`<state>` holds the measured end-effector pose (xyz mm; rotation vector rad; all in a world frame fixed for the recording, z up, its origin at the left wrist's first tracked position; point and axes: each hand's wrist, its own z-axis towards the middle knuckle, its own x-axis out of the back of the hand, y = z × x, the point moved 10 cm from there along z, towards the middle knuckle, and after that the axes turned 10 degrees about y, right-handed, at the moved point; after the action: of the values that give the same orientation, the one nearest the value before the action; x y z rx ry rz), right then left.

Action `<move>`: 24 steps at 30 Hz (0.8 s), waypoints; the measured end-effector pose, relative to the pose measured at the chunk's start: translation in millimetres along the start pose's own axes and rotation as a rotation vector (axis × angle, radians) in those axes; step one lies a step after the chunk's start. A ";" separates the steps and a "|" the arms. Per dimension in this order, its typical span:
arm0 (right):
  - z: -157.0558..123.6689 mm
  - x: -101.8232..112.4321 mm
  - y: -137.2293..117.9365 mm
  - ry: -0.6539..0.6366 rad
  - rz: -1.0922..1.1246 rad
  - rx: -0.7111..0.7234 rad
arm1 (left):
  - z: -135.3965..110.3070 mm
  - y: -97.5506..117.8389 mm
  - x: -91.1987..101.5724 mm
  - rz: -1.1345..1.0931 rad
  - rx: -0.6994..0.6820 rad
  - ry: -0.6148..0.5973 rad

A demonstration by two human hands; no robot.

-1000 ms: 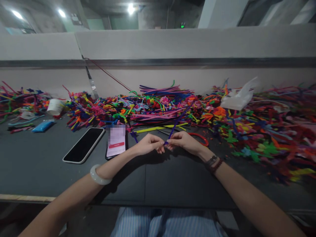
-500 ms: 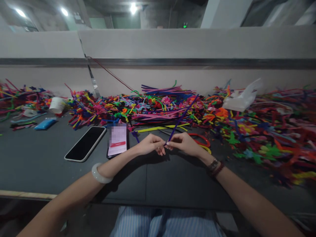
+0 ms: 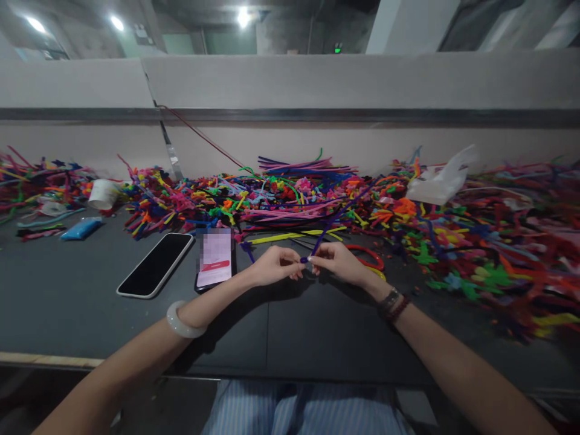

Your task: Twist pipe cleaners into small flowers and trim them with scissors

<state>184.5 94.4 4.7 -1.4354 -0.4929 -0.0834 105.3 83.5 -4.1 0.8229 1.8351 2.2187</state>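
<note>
Between my two hands, just above the dark table [image 3: 217, 338], is a purple pipe cleaner [image 3: 322, 234]. Its long free end slants up and to the right, and a small coiled bit shows at my fingertips. My left hand [image 3: 277, 264] pinches that coiled end between thumb and fingers. With thumb and forefinger, my right hand [image 3: 338, 263] grips the same pipe cleaner a little further along. Another purple piece [image 3: 248, 249] lies beyond my left hand. Yellow pipe cleaners [image 3: 299, 235] rest behind my hands, and a red loop [image 3: 372, 257] sits beside my right hand.
A white-edged phone [image 3: 156, 264] and a lit phone [image 3: 215, 260] lie on the left. Heaps of coloured pipe cleaners [image 3: 199, 196] line the back wall and spread down the right. A paper cup [image 3: 103, 194], a blue packet [image 3: 81, 228] and a white plastic bag [image 3: 441, 181] stand among them.
My hands have drawn slightly apart, showing the small purple coil between the fingertips. The pipe cleaner's free end now leans further right.
</note>
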 end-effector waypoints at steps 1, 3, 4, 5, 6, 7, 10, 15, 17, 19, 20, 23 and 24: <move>0.2 -0.4 1.8 -0.001 0.014 -0.015 | -0.4 3.5 2.4 0.068 -0.040 0.029; 0.2 -2.9 5.2 -0.008 0.060 -0.041 | -1.5 12.0 8.0 0.214 -0.134 0.102; 0.0 -4.6 6.8 -0.013 0.091 -0.053 | -2.4 16.3 10.3 0.283 -0.179 0.136; -0.1 -6.3 8.3 -0.016 0.121 -0.066 | -3.3 20.1 11.7 0.344 -0.218 0.163; -0.2 -7.9 9.9 -0.019 0.147 -0.080 | -4.2 23.1 12.6 0.395 -0.248 0.183; -0.2 -9.2 11.3 -0.021 0.168 -0.093 | -5.1 25.5 12.9 0.436 -0.272 0.196; 0.1 -10.3 13.2 -0.012 0.210 -0.120 | -7.0 30.6 13.7 0.486 -0.325 0.230; 1.0 -7.0 11.4 0.019 0.215 -0.121 | -6.0 28.3 18.6 0.431 -0.295 0.283; 0.9 -5.8 9.8 0.026 0.211 -0.116 | -5.3 26.8 19.1 0.422 -0.277 0.288; 0.6 -5.3 8.5 0.030 0.211 -0.114 | -4.8 25.5 19.6 0.409 -0.259 0.289; 0.4 -5.0 8.0 0.032 0.212 -0.115 | -4.6 24.6 20.0 0.397 -0.248 0.289; 0.2 -5.0 7.8 0.038 0.216 -0.119 | -4.1 20.2 21.3 0.334 -0.199 0.288; 0.2 -5.3 8.0 0.038 0.221 -0.118 | -3.8 18.1 21.8 0.304 -0.179 0.286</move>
<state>182.4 94.6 -4.7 -1.5930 -0.2999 0.0376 89.2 85.5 19.5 0.8326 1.6783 2.7724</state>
